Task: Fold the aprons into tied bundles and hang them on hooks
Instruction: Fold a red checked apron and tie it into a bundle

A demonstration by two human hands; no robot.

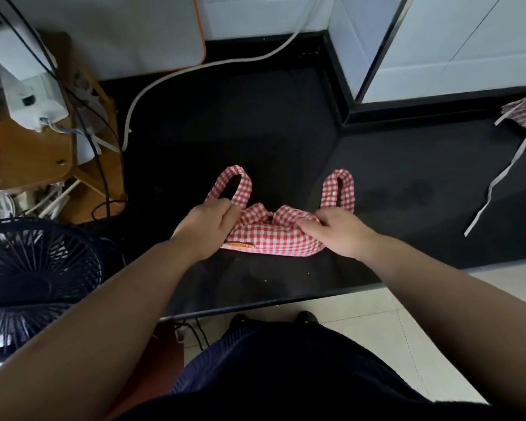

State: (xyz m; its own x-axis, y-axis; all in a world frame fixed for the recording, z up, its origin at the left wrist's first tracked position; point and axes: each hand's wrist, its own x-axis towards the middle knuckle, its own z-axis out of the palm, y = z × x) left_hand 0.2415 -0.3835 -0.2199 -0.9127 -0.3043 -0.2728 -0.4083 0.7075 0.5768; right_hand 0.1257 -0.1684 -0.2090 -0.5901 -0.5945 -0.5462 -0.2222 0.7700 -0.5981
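surface: glossy black counter point(255, 117) | wall: white tiles point(438, 56) behind | floor: pale tiles point(377, 323) below | left: dark fan point(37, 268), wooden board point(28, 159) carrying wiring | cable: white cable point(126, 132) curving across counter

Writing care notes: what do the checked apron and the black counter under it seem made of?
The checked apron looks like matte woven cotton or a blend: gingham weave, soft creases, limp folds. The black counter looks like polished stone or a similar hard slab, unsure which: smooth, faintly reflective, crisp front edge.
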